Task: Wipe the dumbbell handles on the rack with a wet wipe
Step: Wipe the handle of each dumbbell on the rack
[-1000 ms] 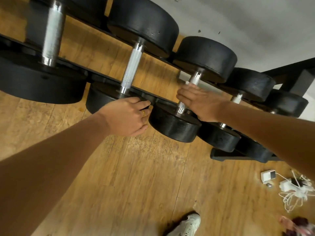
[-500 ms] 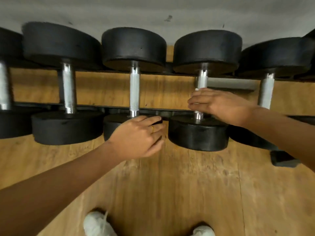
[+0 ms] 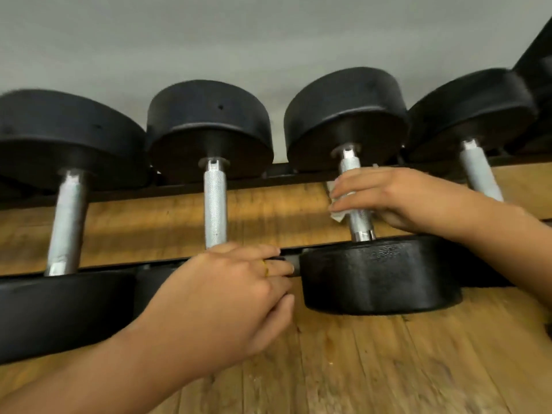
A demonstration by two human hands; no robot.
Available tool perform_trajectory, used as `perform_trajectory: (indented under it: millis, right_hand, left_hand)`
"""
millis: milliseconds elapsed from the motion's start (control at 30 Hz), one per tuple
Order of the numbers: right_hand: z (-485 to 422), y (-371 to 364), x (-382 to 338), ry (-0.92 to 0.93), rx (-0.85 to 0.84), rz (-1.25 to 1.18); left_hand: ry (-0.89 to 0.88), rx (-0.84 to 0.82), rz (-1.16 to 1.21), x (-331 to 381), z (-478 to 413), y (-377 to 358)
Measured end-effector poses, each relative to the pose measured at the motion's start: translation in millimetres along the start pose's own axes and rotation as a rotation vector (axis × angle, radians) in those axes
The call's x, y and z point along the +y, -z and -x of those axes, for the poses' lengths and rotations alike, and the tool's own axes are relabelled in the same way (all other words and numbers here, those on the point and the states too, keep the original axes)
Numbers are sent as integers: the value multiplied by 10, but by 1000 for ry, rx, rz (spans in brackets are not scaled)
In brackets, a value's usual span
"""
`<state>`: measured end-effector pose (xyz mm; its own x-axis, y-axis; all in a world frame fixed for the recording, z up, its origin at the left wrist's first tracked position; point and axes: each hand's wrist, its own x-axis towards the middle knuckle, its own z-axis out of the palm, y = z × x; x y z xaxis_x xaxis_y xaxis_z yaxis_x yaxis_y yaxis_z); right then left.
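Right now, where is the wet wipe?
Head view, right of centre: the wet wipe is held against the third dumbbell handle from the left by the right grip.
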<state>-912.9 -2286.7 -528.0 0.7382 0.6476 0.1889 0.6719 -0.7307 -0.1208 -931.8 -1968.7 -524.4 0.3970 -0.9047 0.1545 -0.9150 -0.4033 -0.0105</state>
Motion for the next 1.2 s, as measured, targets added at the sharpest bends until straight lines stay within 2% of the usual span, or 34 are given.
perform_trajectory:
  millis: [100, 233, 300, 367, 433, 500, 567, 833, 1000, 1133, 1200]
  right_hand:
    - [45, 86, -131, -176, 192, 34]
    - [162, 376, -78, -458, 754, 103]
    - [117, 581, 54, -660, 1019, 27]
    - [13, 718, 175, -869, 1143, -154]
    - [-104, 690, 242, -999, 1059, -300]
    - [-206, 531, 242, -1031, 985, -424]
    - [-255, 345, 210, -1040, 982, -508]
    - [-259, 155, 175, -1052, 1029, -641]
    - [-61, 126, -48, -978, 925, -630]
    - [-148, 263, 162, -986, 859, -761]
    - [-197, 235, 172, -961, 855, -730]
  left_hand:
    - [12, -60, 29, 22, -4, 73]
    - [54, -39, 133, 83, -19, 77]
    - [67, -17, 144, 69, -34, 79]
    - [51, -11, 130, 55, -36, 80]
    - [37, -15, 131, 54, -28, 70]
    - [32, -14, 139, 52, -36, 53]
    - [17, -12, 144, 50, -49, 29]
    - [-37, -8, 134, 2, -83, 20]
    - [-46, 14, 143, -13, -112, -3]
    - [-50, 35, 142, -35, -121, -52]
    - [-55, 34, 132, -34, -135, -45]
